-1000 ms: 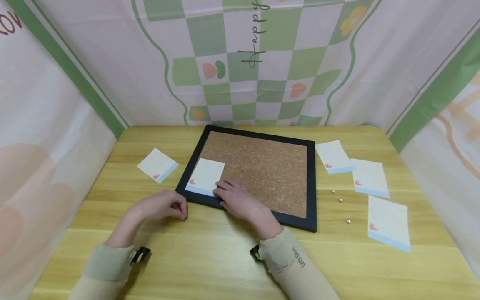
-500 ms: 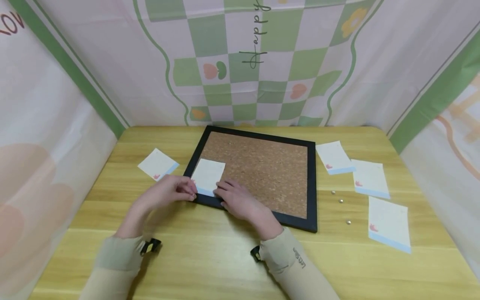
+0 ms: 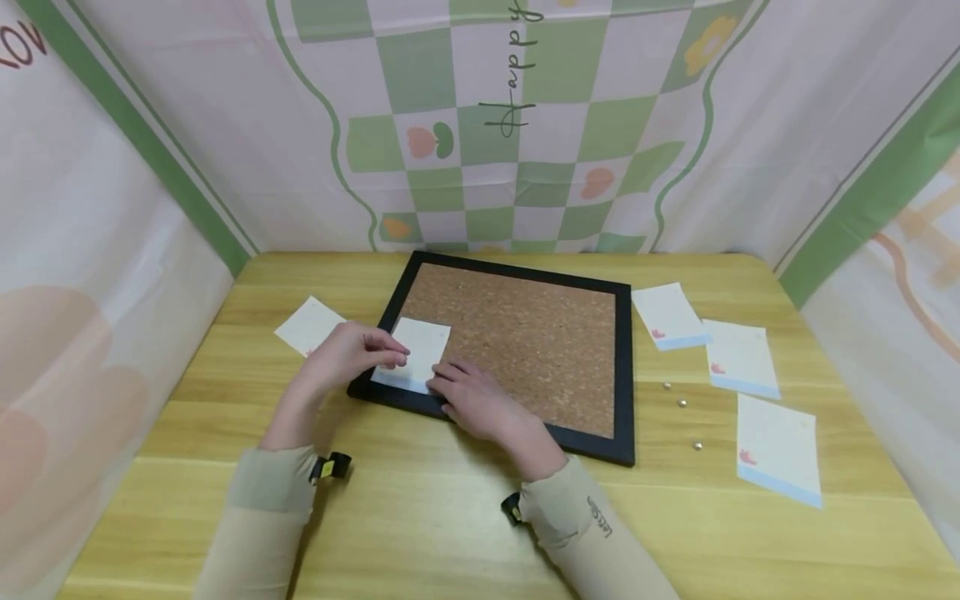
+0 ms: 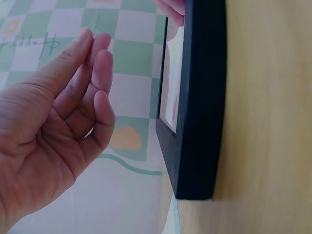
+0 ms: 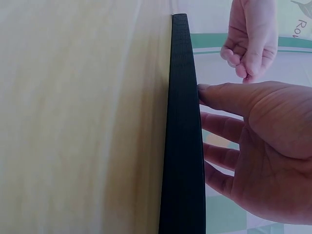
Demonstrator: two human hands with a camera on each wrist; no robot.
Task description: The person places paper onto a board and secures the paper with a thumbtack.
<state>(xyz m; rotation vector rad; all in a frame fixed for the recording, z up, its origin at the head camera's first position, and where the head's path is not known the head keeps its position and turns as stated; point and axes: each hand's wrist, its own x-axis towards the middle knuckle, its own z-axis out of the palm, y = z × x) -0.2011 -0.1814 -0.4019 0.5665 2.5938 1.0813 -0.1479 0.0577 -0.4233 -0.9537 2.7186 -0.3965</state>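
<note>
A black-framed corkboard (image 3: 532,346) lies on the table with a white note card (image 3: 422,343) on its near left corner. My left hand (image 3: 352,354) hovers over the card's left side. Its thumb and index fingertips meet in a pinch on a tiny shiny thing that looks like a thumbtack, mostly hidden. In the left wrist view the other fingers of my left hand (image 4: 63,107) are bent loosely. My right hand (image 3: 483,404) rests on the card's lower right corner and the frame's near edge. Its fingers extend over the frame (image 5: 185,146) in the right wrist view.
Several silver thumbtacks (image 3: 682,403) lie on the wooden table (image 3: 420,517) right of the board. Three more cards, including the nearest card (image 3: 777,446), are at the right. Another card (image 3: 306,325) lies left, partly behind my left hand. A patterned curtain (image 3: 487,125) hangs behind.
My left hand has moved up and to the right, from the table by the frame's near left corner to above the card. The right hand and the card stay in place.
</note>
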